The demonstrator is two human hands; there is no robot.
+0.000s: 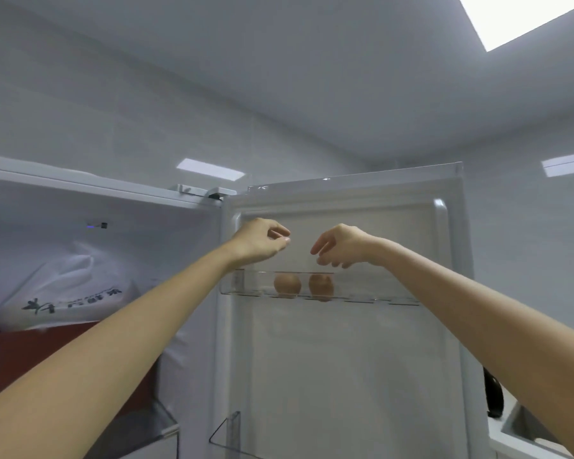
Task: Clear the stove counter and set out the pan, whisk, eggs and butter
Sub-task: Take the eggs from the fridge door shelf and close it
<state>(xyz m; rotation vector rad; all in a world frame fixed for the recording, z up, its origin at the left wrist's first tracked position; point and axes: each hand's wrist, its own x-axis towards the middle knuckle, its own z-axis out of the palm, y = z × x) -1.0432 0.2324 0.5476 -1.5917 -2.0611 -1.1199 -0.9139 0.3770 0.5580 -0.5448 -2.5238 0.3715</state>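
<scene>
Over two shelved eggs (287, 283) hover left hand (260, 241) and right hand (340, 245)

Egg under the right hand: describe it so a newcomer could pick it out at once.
Find the open fridge door, then the clear shelf high on it. It holds two brown eggs side by side: this egg is farther from the hinge than its neighbour, just below the right hand.
</scene>
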